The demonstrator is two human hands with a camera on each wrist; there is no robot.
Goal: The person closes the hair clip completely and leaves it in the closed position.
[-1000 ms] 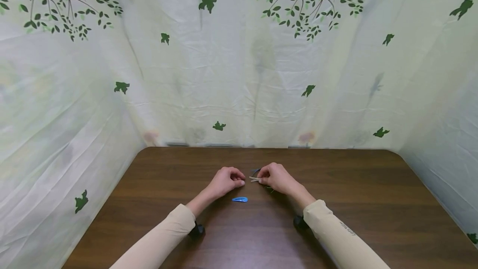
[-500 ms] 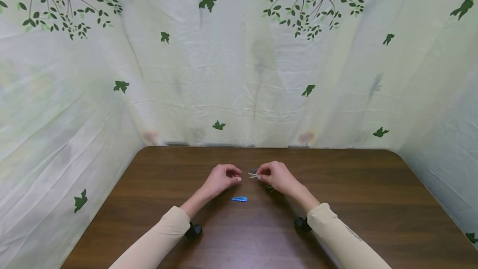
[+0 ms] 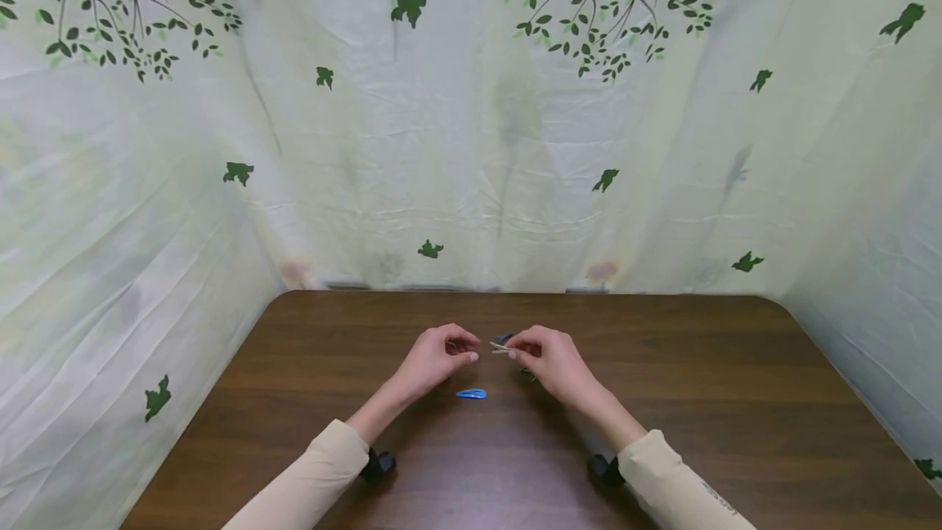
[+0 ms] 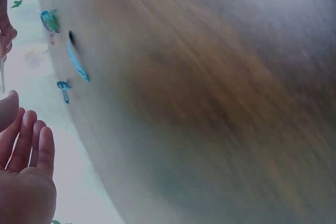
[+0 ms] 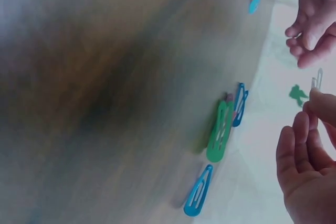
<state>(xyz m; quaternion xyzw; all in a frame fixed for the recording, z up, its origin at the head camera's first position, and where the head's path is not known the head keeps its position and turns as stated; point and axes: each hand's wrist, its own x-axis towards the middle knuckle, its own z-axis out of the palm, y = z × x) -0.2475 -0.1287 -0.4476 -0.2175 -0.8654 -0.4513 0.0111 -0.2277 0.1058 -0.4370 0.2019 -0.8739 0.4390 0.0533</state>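
My right hand (image 3: pixel 513 348) pinches a small pale hair clip (image 3: pixel 500 347) between thumb and fingertips, just above the brown table (image 3: pixel 736 399). In the right wrist view the pale clip (image 5: pixel 316 79) sticks up from those fingertips (image 5: pixel 315 100). My left hand (image 3: pixel 464 350) hovers a little to the left of the clip with loosely curled fingers (image 4: pixel 31 145) and holds nothing. A blue snap clip (image 3: pixel 471 393) lies on the table just in front of both hands.
More clips lie under and behind the right hand: a green one (image 5: pixel 220 132), a blue one (image 5: pixel 198 191), another blue one (image 5: pixel 240 104) with a pink one (image 5: pixel 229 98) beside it. A leaf-printed cloth (image 3: pixel 471 145) walls the table on three sides.
Both forearms have drawn back toward the near edge, baring more wrist. The hands stay almost in place, and the right hand keeps the pale clip pinched.
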